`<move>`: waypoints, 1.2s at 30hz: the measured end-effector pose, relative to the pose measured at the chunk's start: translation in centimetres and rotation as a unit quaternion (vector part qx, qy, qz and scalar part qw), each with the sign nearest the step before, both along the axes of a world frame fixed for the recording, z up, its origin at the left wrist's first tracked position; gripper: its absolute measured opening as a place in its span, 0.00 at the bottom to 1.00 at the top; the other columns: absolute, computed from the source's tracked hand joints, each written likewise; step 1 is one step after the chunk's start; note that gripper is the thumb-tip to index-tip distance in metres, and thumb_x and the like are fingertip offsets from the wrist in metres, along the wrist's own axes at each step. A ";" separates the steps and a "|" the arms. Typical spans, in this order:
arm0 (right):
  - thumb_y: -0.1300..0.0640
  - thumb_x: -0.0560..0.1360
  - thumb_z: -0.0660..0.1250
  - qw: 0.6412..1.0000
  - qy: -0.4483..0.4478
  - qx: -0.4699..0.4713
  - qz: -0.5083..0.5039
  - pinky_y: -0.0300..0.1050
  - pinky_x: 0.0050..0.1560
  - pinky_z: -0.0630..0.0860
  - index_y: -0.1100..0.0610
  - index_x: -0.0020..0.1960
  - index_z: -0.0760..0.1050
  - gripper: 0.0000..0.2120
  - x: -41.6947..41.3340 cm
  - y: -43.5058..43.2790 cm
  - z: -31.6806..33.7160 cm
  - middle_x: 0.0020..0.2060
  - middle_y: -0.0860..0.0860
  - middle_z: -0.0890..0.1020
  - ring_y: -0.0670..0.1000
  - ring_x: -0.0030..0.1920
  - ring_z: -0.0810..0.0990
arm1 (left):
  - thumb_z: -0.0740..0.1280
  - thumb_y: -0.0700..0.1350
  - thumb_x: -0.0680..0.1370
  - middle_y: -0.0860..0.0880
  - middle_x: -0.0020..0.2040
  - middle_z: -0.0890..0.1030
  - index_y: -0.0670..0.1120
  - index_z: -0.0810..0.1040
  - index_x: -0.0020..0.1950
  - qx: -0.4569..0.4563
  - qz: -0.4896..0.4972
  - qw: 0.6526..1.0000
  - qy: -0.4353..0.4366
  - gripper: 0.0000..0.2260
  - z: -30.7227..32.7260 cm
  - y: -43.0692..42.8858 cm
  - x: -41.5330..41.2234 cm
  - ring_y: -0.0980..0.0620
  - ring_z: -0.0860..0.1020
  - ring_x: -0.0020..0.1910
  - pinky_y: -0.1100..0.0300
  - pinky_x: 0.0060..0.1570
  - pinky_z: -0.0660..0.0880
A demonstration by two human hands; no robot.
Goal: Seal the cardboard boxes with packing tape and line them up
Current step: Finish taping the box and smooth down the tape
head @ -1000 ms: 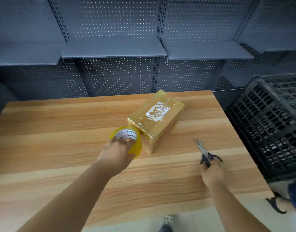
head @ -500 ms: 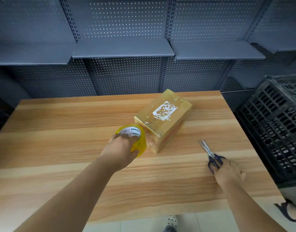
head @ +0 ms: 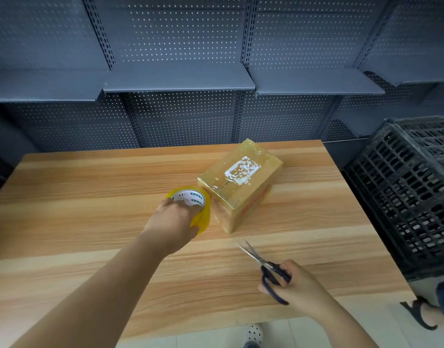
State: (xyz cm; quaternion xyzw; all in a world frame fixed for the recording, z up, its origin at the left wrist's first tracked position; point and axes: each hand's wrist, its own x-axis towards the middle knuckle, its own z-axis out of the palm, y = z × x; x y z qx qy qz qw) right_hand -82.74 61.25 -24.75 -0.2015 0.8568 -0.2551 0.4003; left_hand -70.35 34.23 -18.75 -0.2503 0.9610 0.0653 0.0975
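Note:
One cardboard box (head: 243,187) wrapped in glossy tape lies at an angle on the wooden table (head: 90,187), a torn white label on its top. My left hand (head: 173,222) grips a yellow roll of packing tape (head: 196,207), held just left of the box's near end. My right hand (head: 295,287) holds dark-handled scissors (head: 263,264) low over the table, in front of the box and apart from it. Their blades point away from me, toward the upper left, and look slightly parted.
Black plastic crates (head: 406,187) are stacked off the table's right edge. Grey pegboard shelving (head: 180,81) runs behind the table. Someone's sandalled foot (head: 421,312) shows at the lower right, and my own shoe (head: 252,334) below the table's near edge.
My right hand has lifted the scissors off the table and carried them left and nearer to me. My left hand keeps the tape roll at the box's near end.

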 end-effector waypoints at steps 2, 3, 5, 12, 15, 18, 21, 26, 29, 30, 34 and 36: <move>0.28 0.54 0.71 0.986 0.132 0.046 0.090 0.41 0.47 0.74 0.46 0.48 0.72 0.31 -0.2 -0.8 3.8 0.43 0.42 0.78 0.44 0.44 0.78 | 0.62 0.54 0.80 0.51 0.66 0.75 0.56 0.68 0.71 -0.006 -0.008 1.000 0.007 0.19 0.0 -0.1 0.1 0.47 0.70 0.64 0.57 0.68 0.60; 0.27 0.56 0.69 0.967 0.202 0.068 0.137 0.43 0.50 0.74 0.46 0.48 0.71 0.30 -0.6 -1.2 5.9 0.45 0.42 0.78 0.45 0.47 0.77 | 0.62 0.54 0.80 0.51 0.66 0.75 0.55 0.68 0.71 -0.010 -0.011 1.000 0.009 0.19 0.1 -0.1 0.2 0.47 0.70 0.64 0.57 0.68 0.60; 0.29 0.62 0.64 0.922 0.307 0.080 0.220 0.46 0.55 0.69 0.46 0.50 0.69 0.26 -1.7 -2.4 10.5 0.46 0.41 0.76 0.47 0.50 0.76 | 0.62 0.54 0.80 0.51 0.66 0.74 0.55 0.68 0.71 -0.021 -0.020 1.000 0.011 0.19 0.2 -0.1 0.2 0.47 0.70 0.65 0.58 0.68 0.59; 0.34 0.68 0.63 0.772 0.499 0.054 0.390 0.49 0.50 0.59 0.46 0.48 0.66 0.19 -3.6 -9.9 17.6 0.45 0.42 0.74 0.49 0.48 0.74 | 0.63 0.54 0.79 0.52 0.64 0.77 0.56 0.71 0.68 -0.020 -0.018 0.999 0.018 0.17 -0.8 -0.5 0.4 0.48 0.72 0.64 0.56 0.69 0.61; 0.38 0.69 0.65 0.733 0.532 0.065 0.419 0.49 0.48 0.55 0.49 0.46 0.67 0.17 -3.6 -12.4 17.5 0.41 0.44 0.73 0.50 0.42 0.70 | 0.63 0.54 0.79 0.52 0.63 0.77 0.56 0.71 0.68 -0.021 -0.020 0.999 0.022 0.17 -0.9 -0.6 0.5 0.48 0.72 0.63 0.56 0.69 0.60; 0.39 0.69 0.66 0.720 0.531 0.094 0.437 0.49 0.48 0.55 0.50 0.45 0.68 0.16 -4.0 -14.0 17.0 0.42 0.45 0.76 0.51 0.42 0.71 | 0.63 0.54 0.79 0.51 0.63 0.77 0.55 0.71 0.68 -0.024 -0.021 0.999 0.023 0.17 -1.0 -0.7 0.6 0.48 0.73 0.63 0.56 0.68 0.60; 0.40 0.67 0.67 0.715 0.520 0.119 0.452 0.49 0.48 0.56 0.50 0.44 0.70 0.16 -4.3 -14.8 16.6 0.43 0.45 0.78 0.50 0.42 0.72 | 0.63 0.54 0.79 0.51 0.63 0.78 0.55 0.71 0.68 -0.031 -0.023 0.999 0.024 0.18 -0.9 -0.7 0.7 0.48 0.73 0.63 0.56 0.68 0.60; 0.39 0.67 0.67 0.702 0.512 0.146 0.472 0.48 0.49 0.55 0.49 0.41 0.71 0.15 -4.2 -16.3 16.5 0.38 0.45 0.75 0.48 0.36 0.69 | 0.62 0.54 0.79 0.49 0.63 0.77 0.55 0.70 0.69 -0.038 -0.015 0.999 0.019 0.18 -0.8 -0.7 0.7 0.47 0.72 0.63 0.56 0.68 0.61; 0.39 0.68 0.67 0.684 0.517 0.164 0.488 0.49 0.50 0.55 0.50 0.42 0.75 0.15 -3.8 -17.2 16.7 0.38 0.46 0.75 0.46 0.34 0.66 | 0.62 0.53 0.79 0.48 0.60 0.78 0.55 0.70 0.70 -0.045 -0.012 0.999 0.009 0.18 -0.5 -0.6 0.7 0.46 0.73 0.62 0.56 0.67 0.61; 0.39 0.68 0.67 0.683 0.514 0.169 0.491 0.49 0.50 0.54 0.50 0.42 0.76 0.15 -3.7 -17.4 16.7 0.38 0.46 0.75 0.46 0.33 0.66 | 0.62 0.53 0.80 0.48 0.60 0.78 0.55 0.70 0.70 -0.050 -0.013 0.999 0.007 0.18 -0.4 -0.5 0.7 0.46 0.72 0.62 0.57 0.67 0.61; 0.39 0.67 0.67 0.676 0.509 0.181 0.502 0.51 0.51 0.54 0.50 0.41 0.76 0.14 -3.4 -18.2 16.8 0.38 0.46 0.76 0.46 0.34 0.68 | 0.61 0.53 0.81 0.49 0.61 0.78 0.55 0.69 0.71 -0.063 -0.010 0.998 0.003 0.19 0.2 -0.3 0.8 0.45 0.71 0.62 0.57 0.67 0.61; 0.40 0.67 0.67 0.672 0.506 0.186 0.508 0.51 0.53 0.55 0.50 0.40 0.75 0.13 -3.1 -18.6 16.9 0.37 0.46 0.77 0.47 0.35 0.71 | 0.61 0.53 0.81 0.49 0.61 0.78 0.55 0.68 0.72 -0.066 -0.011 0.998 -0.003 0.19 0.4 -0.3 0.8 0.45 0.71 0.62 0.57 0.66 0.61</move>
